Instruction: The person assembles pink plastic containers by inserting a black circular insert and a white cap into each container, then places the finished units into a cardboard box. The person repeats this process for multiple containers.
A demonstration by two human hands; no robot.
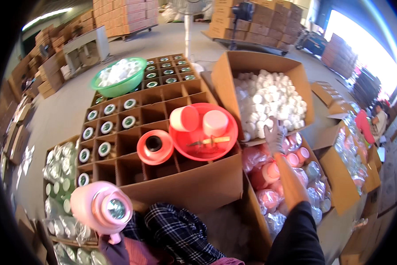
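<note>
My left hand (113, 249), low at the left, holds a pink vacuum flask (88, 205) near its handle. The flask is tilted, and its uncapped mouth shows the shiny glass liner. My right hand (274, 136), in a pale glove, reaches out with fingers apart at the near edge of a pile of white stoppers (271, 99). These fill an open carton (233, 70). Below my right forearm, a second carton holds pink flasks (270, 172), several in clear plastic wrap.
A divided carton (185, 179) ahead holds several upright flasks (104, 149). On it rest a red basin (227, 154) with pink cups and a tool, a pink funnel-like piece (155, 152), and a green bowl (114, 90). Wrapped flasks (61, 170) stand left; a fan (188, 35) stands behind.
</note>
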